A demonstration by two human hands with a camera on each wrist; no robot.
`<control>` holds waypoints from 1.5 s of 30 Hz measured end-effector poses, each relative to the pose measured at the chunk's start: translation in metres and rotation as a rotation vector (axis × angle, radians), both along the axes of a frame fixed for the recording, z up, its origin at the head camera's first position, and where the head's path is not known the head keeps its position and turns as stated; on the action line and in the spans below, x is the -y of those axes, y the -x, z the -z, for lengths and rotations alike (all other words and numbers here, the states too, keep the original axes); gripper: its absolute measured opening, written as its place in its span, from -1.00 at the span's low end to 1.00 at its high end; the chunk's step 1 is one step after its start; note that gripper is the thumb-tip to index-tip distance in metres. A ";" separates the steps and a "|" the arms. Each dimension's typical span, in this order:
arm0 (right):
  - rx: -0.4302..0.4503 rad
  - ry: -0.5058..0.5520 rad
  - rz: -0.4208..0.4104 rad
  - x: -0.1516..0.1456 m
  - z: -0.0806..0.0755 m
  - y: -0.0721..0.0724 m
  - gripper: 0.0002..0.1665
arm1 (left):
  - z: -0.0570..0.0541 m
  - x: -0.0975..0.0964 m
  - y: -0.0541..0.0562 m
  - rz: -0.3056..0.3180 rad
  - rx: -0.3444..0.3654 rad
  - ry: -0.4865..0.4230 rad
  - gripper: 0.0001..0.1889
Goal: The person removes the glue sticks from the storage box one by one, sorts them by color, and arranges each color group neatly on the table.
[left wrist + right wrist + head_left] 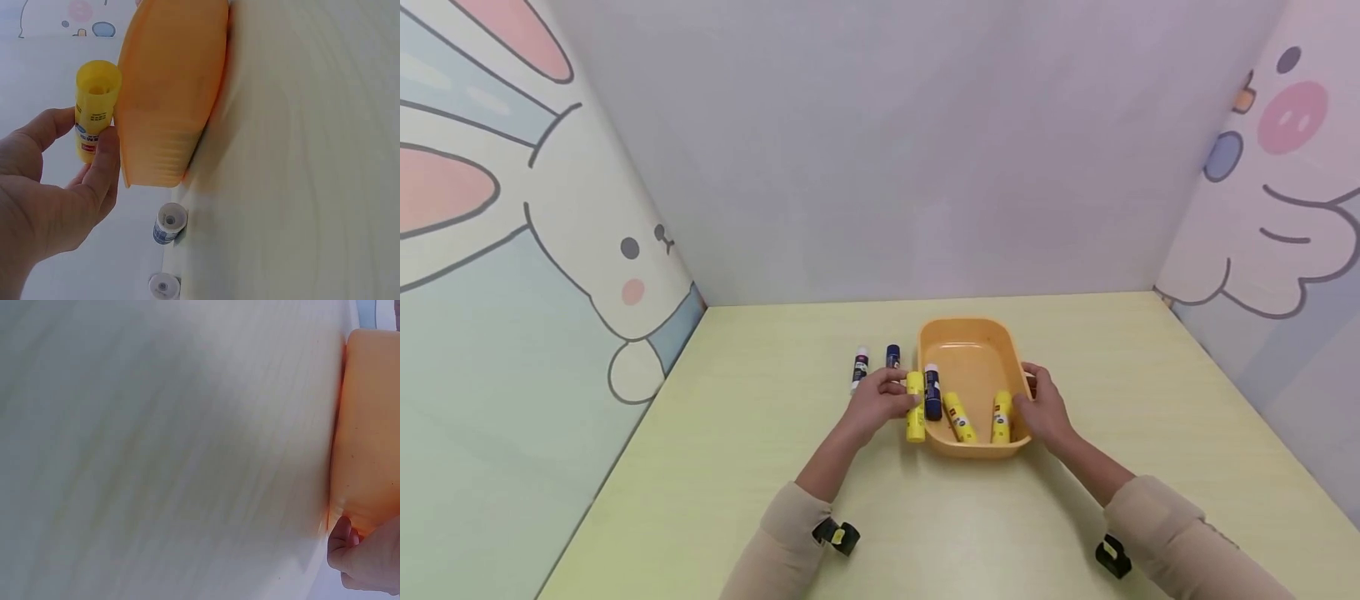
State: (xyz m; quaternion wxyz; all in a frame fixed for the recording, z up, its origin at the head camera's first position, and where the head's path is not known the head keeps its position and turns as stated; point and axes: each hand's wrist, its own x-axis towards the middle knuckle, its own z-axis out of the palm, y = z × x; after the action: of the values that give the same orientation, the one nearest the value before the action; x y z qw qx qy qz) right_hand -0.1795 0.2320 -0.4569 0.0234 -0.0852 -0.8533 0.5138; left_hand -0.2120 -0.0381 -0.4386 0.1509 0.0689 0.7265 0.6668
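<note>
My left hand point(877, 400) pinches a yellow glue stick point(915, 407) upright between thumb and fingers, at the left rim of an orange plastic bin point(966, 327). In the left wrist view the same yellow stick point(98, 112) appears beside the bin's outer wall point(175, 75). My right hand point(1047, 408) grips the bin's right rim, thumb over the edge and fingers outside. Inside the bin lie a dark blue glue stick point(932, 392) with a white end and two yellow ones, one tilted point(959, 418) and one nearly straight point(1002, 417).
Left of the bin, a white-and-blue glue stick point(860, 369) and a dark blue one point(892, 357) are on the pale yellow table point(760, 433), behind my left hand. A grey wall point(880, 167) rises at the back, with cartoon-printed panels on both sides.
</note>
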 end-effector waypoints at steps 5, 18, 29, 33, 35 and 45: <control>0.006 0.001 0.000 -0.001 -0.002 0.000 -0.34 | -0.003 0.008 -0.004 0.010 0.002 0.012 -0.50; 0.012 0.001 0.002 0.000 -0.001 -0.001 -0.34 | 0.027 0.029 -0.001 -0.034 0.075 0.186 -0.46; 0.001 0.007 0.006 -0.001 0.002 0.001 -0.34 | 0.033 0.026 0.004 -0.071 0.123 0.318 -0.50; 0.018 0.010 0.001 0.000 0.005 -0.001 -0.34 | 0.035 0.023 0.004 -0.089 0.116 0.345 -0.50; 0.019 0.010 0.001 0.000 0.005 -0.001 -0.34 | 0.036 0.022 0.004 -0.089 0.108 0.350 -0.49; -0.009 0.004 -0.008 -0.001 0.001 0.001 -0.36 | 0.032 0.020 0.005 -0.070 0.142 0.381 -0.44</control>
State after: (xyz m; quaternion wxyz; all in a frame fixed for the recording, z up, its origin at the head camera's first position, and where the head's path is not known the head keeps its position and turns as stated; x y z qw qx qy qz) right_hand -0.1804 0.2334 -0.4581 0.0248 -0.0794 -0.8524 0.5162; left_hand -0.2169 -0.0586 -0.4702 0.1886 -0.0333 0.8289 0.5255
